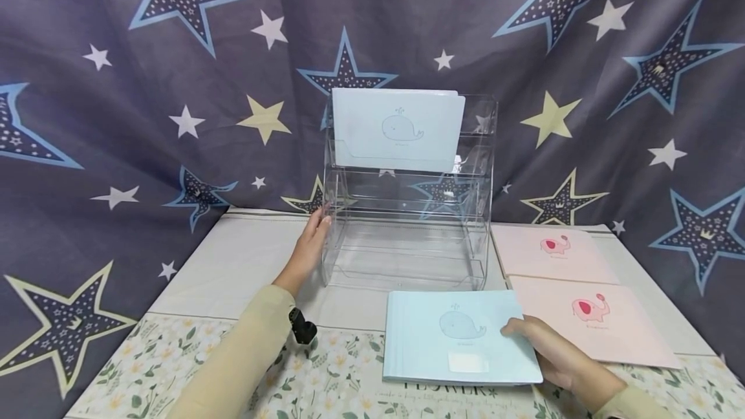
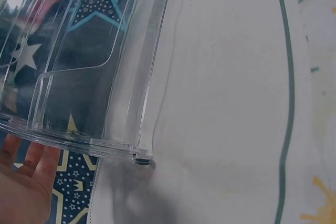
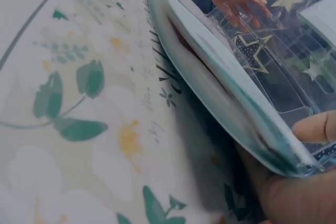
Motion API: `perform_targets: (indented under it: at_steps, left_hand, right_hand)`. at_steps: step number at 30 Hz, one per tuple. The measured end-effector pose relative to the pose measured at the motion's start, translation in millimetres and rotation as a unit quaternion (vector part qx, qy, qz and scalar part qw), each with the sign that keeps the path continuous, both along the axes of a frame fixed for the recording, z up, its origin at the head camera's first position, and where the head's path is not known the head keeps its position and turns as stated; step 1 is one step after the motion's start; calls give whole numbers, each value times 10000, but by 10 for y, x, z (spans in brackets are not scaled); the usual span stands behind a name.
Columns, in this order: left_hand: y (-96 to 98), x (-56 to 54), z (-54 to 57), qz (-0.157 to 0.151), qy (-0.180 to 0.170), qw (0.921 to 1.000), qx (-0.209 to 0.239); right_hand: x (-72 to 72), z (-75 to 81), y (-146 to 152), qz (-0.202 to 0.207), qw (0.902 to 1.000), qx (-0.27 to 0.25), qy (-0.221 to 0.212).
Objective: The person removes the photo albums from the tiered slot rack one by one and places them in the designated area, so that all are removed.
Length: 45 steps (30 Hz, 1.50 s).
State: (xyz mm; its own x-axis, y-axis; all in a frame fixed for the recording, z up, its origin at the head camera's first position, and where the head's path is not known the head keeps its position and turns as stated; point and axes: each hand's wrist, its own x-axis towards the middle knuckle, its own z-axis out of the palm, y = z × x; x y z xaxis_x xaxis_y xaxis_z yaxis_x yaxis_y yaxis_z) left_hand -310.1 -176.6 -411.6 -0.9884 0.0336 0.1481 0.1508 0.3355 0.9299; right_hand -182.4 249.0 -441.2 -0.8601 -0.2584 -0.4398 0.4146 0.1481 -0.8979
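A clear tiered display rack [image 1: 407, 264] stands on the table, its back toward the curtain. Against the rack's left side panel rests my left hand [image 1: 308, 241]; the left wrist view shows its straight fingers [image 2: 32, 158] touching the panel from outside. My right hand [image 1: 553, 351] grips a small stack of light blue whale-print notebooks [image 1: 425, 335] by the right edge, thumb on top and the other fingers hidden beneath. In the right wrist view the stack [image 3: 210, 77] is tilted and its layers part slightly along the edge. More whale-print notebooks [image 1: 372, 128] lean in the rack's top tier.
Pink elephant-print notebooks [image 1: 605, 325] lie in two piles right of the rack, the front one overlapping the back one. A flowered cloth [image 1: 326, 367] covers the table's front. Behind everything hangs a dark star-patterned curtain [image 1: 233, 83].
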Motion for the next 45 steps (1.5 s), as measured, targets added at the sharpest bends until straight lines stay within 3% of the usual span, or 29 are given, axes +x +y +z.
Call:
perform_targets:
  at_steps: [5, 9, 16, 19, 22, 27, 35, 38, 45]
  left_hand:
    - [10, 10, -5, 56, 9, 10000, -44]
    - [14, -1, -23, 88, 102, 9999, -44]
    - [18, -12, -20, 85, 67, 9999, -40]
    - [16, -22, -9, 91, 84, 9999, -35]
    - [12, -29, 0, 66, 78, 9999, -35]
    - [12, -21, 17, 61, 57, 10000, 0]
    - [29, -8, 19, 57, 156, 9999, -37]
    - [34, -8, 17, 42, 196, 9998, -60]
    - [10, 6, 7, 74, 6, 10000, -9]
  right_hand:
    - [-3, 81, -23, 28, 9962, 773, 387]
    - [12, 176, 20, 294, 9844, 1513, 846]
    - [23, 352, 109, 515, 9698, 1982, 1328]
    - [1, 434, 139, 624, 9591, 2212, 1651]
    - [-50, 522, 169, 667, 9412, 2338, 2345]
    - [-230, 760, 177, 292, 9078, 2127, 3602]
    - [-611, 1231, 34, -313, 8790, 1433, 4538]
    - [-759, 1370, -85, -408, 8762, 1440, 4581]
    - [-1096, 1605, -365, -342, 8797, 1328, 4553]
